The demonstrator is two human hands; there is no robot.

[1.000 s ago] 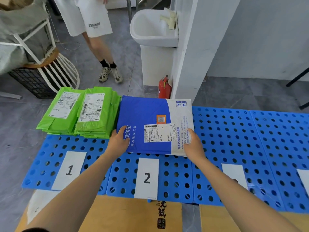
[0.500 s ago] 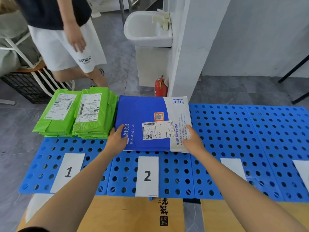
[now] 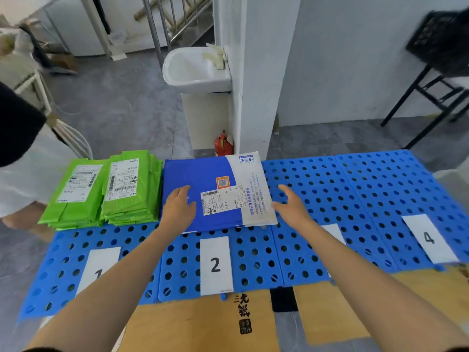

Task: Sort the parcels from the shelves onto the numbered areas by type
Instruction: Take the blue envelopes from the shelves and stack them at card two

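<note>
Two green stacks, left [image 3: 73,191] and right [image 3: 129,189], lie side by side and touching at the far end of the mat [image 3: 330,189], beyond card 1 [image 3: 101,268]. One blue parcel [image 3: 203,179] lies flat beyond card 2 [image 3: 215,265], just beside the right stack. Edges under its near side suggest more blue parcels beneath, but the count cannot be told.

Four cards lie on the mat: 1, 2, card 4 [image 3: 429,237], and one [image 3: 335,232] between 2 and 4, its digit hidden by the right forearm.

The left hand [image 3: 179,208] rests flat on the blue parcel, fingers extended, gripping nothing. The right hand [image 3: 291,207] hovers at the parcel's right edge, fingers spread, holding nothing.

One sink [image 3: 195,69] stands behind the mat with one extinguisher [image 3: 223,146] below it. One crate [image 3: 441,41] sits on a stand at far right, too blurred to show any contents.
</note>
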